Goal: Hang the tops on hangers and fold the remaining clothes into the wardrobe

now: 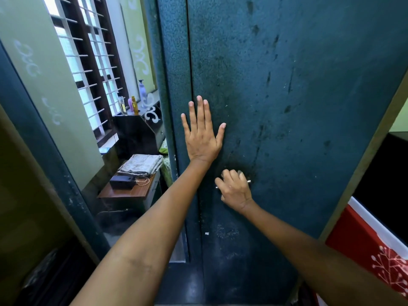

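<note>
Wardrobe door [298, 107] fills the frame's right; looks like heavy, stiff metal. We've got our left hand [202, 133] flat on it, right hand [234, 188] wrapped round the handle [248, 181], the best grab spot.

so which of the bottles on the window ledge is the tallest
The pale lilac pump bottle, farthest back on the ledge. It stands clearly higher than the yellow bottle, the small pink bottle and the clear glass bottle grouped in front of it.
</note>
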`<state>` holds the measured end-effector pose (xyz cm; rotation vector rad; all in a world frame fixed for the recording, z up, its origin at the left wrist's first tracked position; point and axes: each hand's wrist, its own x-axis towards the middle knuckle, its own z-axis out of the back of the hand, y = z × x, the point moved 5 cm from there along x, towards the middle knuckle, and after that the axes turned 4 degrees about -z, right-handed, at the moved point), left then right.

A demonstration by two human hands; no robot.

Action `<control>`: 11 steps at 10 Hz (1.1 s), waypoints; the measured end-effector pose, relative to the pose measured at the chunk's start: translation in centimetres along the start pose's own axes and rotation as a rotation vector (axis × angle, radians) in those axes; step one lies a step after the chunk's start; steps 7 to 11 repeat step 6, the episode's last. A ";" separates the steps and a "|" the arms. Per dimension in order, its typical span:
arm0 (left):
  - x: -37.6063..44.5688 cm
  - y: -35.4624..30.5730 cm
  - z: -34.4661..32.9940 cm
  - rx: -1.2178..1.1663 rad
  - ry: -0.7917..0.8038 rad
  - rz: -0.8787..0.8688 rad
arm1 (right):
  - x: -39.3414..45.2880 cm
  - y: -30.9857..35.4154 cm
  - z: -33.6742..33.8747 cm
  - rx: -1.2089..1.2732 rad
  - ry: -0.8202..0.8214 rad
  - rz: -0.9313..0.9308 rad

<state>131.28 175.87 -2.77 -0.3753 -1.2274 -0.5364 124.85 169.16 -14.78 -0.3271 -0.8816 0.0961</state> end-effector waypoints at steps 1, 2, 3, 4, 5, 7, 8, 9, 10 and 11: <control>0.1 0.1 0.0 -0.004 0.009 0.012 | -0.2 0.0 -0.1 -0.087 -0.043 0.260; 0.0 0.2 0.3 -0.020 0.033 0.020 | -0.2 0.0 -0.3 -0.139 -0.006 0.322; -0.2 -0.1 1.2 -0.023 0.095 0.015 | -0.3 0.6 0.4 -0.189 0.127 0.359; -0.1 -0.1 1.9 -0.038 0.143 0.053 | -0.2 0.7 1.1 -0.156 0.278 0.331; -0.5 -0.8 3.8 -0.152 0.261 0.091 | -1.9 0.9 3.0 -0.057 0.485 0.138; -1.9 -1.5 4.9 -0.240 0.377 0.133 | -2.2 0.0 5.5 0.005 0.403 0.026; -1.9 -1.5 4.9 -0.240 0.377 0.133 | -2.2 0.0 5.5 0.005 0.403 0.026; -1.9 -1.5 4.9 -0.240 0.377 0.133 | -2.2 0.0 5.5 0.005 0.403 0.026; -1.9 -1.5 4.9 -0.240 0.377 0.133 | -2.2 0.0 5.5 0.005 0.403 0.026; -1.9 -1.5 4.9 -0.240 0.377 0.133 | -2.2 0.0 5.5 0.005 0.403 0.026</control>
